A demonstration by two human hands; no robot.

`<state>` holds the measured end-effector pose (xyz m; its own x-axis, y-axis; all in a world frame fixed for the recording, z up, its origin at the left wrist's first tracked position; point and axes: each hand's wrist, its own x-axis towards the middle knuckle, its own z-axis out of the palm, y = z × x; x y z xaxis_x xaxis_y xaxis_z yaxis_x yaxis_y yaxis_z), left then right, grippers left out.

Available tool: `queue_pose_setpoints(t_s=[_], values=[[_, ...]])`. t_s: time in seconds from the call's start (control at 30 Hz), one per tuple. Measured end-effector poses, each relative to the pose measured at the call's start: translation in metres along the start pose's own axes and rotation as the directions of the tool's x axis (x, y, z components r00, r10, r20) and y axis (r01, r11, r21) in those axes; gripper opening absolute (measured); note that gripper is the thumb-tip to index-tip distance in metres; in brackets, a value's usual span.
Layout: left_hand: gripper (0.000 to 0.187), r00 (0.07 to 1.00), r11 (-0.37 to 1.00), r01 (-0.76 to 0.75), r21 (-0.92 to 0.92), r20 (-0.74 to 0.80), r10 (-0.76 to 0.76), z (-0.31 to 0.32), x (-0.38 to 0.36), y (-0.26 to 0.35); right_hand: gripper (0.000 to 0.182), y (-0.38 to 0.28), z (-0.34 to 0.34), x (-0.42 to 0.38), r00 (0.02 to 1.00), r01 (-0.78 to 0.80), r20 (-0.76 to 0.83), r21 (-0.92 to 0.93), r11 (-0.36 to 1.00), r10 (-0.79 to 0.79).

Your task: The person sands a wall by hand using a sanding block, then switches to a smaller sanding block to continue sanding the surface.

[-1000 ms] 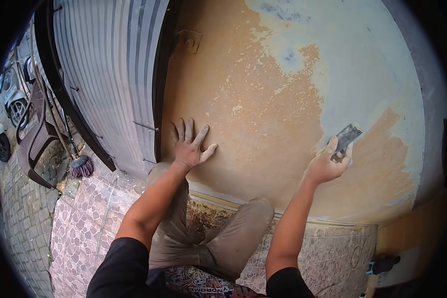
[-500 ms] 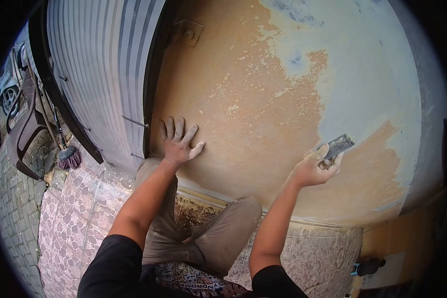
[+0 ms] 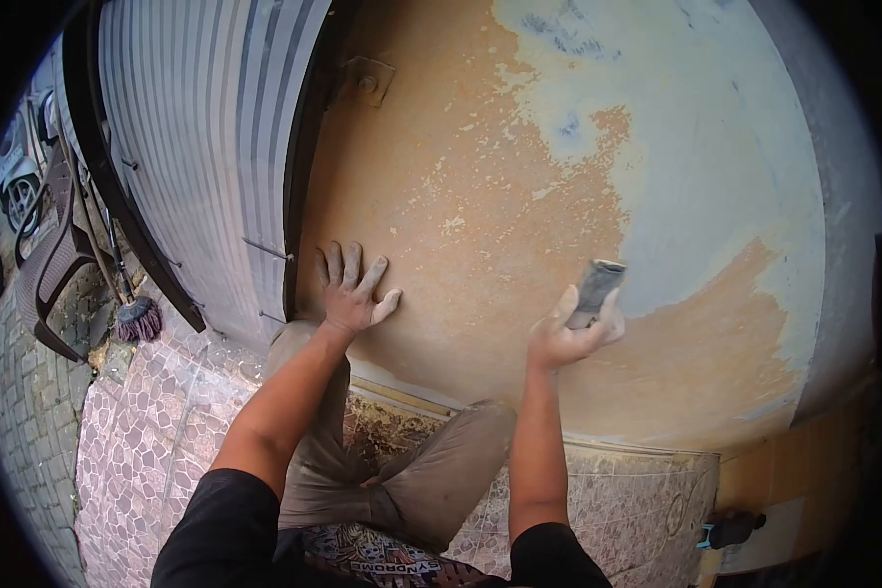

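Observation:
My left hand (image 3: 356, 294) lies flat against the wall (image 3: 480, 284), fingers spread and dusty, close to the dark edge of the corrugated metal panel (image 3: 201, 147). In my right hand (image 3: 570, 338) is a dark grey sanding block (image 3: 600, 286), gripped between thumb and fingers. The block overlaps the border between bare orange wall and the pale, smooth coating (image 3: 715, 167). Flaked, speckled paint runs along that border, with faint blue marks higher up.
Bolts (image 3: 265, 249) stick out from the metal panel. A metal bracket (image 3: 367, 83) sits on the upper wall. At left are a woven chair (image 3: 54, 279), a mop (image 3: 137, 318) and a motorbike (image 3: 18, 181). Stone-patterned tiles (image 3: 137, 431) cover the floor. A person (image 3: 735, 529) is far off at lower right.
My right hand has moved left across the wall with the sanding block, which has turned more upright. My left hand keeps its place on the wall. The view has shifted slightly.

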<state>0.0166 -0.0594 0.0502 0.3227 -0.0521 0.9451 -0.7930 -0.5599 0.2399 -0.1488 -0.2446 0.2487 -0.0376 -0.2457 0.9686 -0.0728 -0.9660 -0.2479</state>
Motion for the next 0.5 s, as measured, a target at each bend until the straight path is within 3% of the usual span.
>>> queue_pose_setpoints(t_s=[0.03,0.07,0.13,0.17,0.23,0.27,0.3,0.33,0.37,0.43,0.47,0.5], values=[[0.062,1.0,1.0,-0.005,0.012,-0.009,0.005,-0.003,0.001,0.0,0.051,0.011,-0.001,-0.023,0.918,0.373,0.168,-0.057,0.926,-0.359],[0.062,0.999,1.0,0.007,0.003,0.034,-0.007,-0.006,0.002,0.001,0.051,0.011,-0.007,-0.034,0.919,0.372,0.157,-0.042,0.927,-0.361],[0.062,0.997,1.0,0.01,0.014,0.072,-0.011,-0.014,0.004,0.002,0.055,0.003,-0.013,-0.047,0.654,0.606,0.492,0.115,0.787,-0.575],[0.064,0.995,1.0,-0.009,0.005,0.101,0.008,-0.016,0.006,0.002,0.055,0.007,-0.007,-0.043,0.659,0.605,0.475,0.126,0.786,-0.583],[0.067,0.992,0.999,-0.03,-0.013,0.126,0.032,-0.016,0.007,0.001,0.052,0.0,-0.009,-0.016,0.888,0.378,0.289,-0.018,0.926,-0.357],[0.067,0.99,0.999,-0.029,-0.012,0.135,0.031,-0.015,0.006,0.001,0.052,-0.006,-0.006,-0.005,0.889,0.372,0.295,-0.018,0.928,-0.35],[0.065,0.992,1.0,0.001,-0.014,0.123,0.001,-0.014,0.004,0.001,0.051,-0.012,0.003,0.008,0.996,0.049,0.073,0.088,0.995,-0.055],[0.064,0.994,0.999,0.029,-0.018,0.109,-0.027,-0.012,0.003,0.002,0.05,-0.015,0.007,0.015,0.953,-0.244,-0.116,0.254,0.936,0.28],[0.064,0.993,0.999,0.025,-0.025,0.114,-0.022,-0.01,0.002,0.002,0.05,-0.013,0.008,0.006,0.952,-0.247,-0.12,0.247,0.937,0.283],[0.064,0.996,1.0,-0.025,-0.002,0.087,0.025,-0.008,0.001,-0.001,0.046,-0.008,0.017,-0.026,0.992,0.123,-0.042,0.034,0.992,-0.122],[0.064,0.996,0.999,-0.03,-0.011,0.085,0.031,-0.006,0.0,-0.002,0.046,-0.005,0.011,-0.036,0.991,0.124,-0.048,0.025,0.992,-0.123],[0.064,0.997,1.0,-0.027,-0.005,0.075,0.027,-0.006,0.0,-0.001,0.046,-0.001,-0.001,-0.048,0.922,0.328,0.207,0.027,0.944,-0.326]])
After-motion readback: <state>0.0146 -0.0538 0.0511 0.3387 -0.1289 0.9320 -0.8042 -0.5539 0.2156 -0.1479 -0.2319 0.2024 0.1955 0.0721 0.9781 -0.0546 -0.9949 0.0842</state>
